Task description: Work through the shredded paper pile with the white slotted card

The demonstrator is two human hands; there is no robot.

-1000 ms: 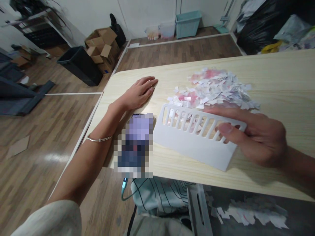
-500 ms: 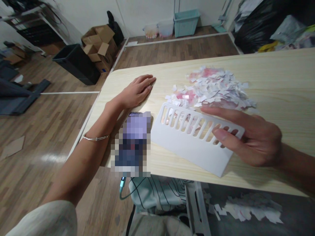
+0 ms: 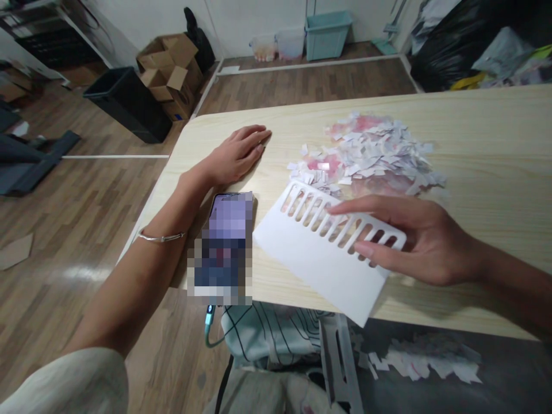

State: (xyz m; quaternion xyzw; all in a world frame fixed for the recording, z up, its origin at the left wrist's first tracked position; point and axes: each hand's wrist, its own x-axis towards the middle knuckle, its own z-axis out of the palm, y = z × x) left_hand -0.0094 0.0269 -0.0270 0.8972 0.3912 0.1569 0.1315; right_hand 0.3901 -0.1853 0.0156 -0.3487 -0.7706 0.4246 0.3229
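Note:
My right hand [image 3: 431, 238] grips the slotted end of a white flat panel [image 3: 321, 259], thumb on the near face and a finger over the slots. A row of long rounded slots runs along the panel's far edge; the rest is plain. The panel is tilted above the table, and its lower corner reaches the table's near edge. Beyond it lies a heap of small white paper pieces [image 3: 383, 149] with pinkish bits among them. My left hand [image 3: 237, 152] rests flat on the tabletop, holding nothing, left of the heap.
A phone [image 3: 228, 218] with a cable lies on the table [image 3: 495, 149] near my left forearm. Below the near edge, an open drawer [image 3: 414, 397] holds more paper pieces. A black bin [image 3: 133, 109], cardboard boxes [image 3: 172, 69] and a teal tub [image 3: 328, 37] stand on the floor.
My right hand has shifted left along the panel, and the panel has tilted so that more of its plain face shows. My left hand stays flat on the table.

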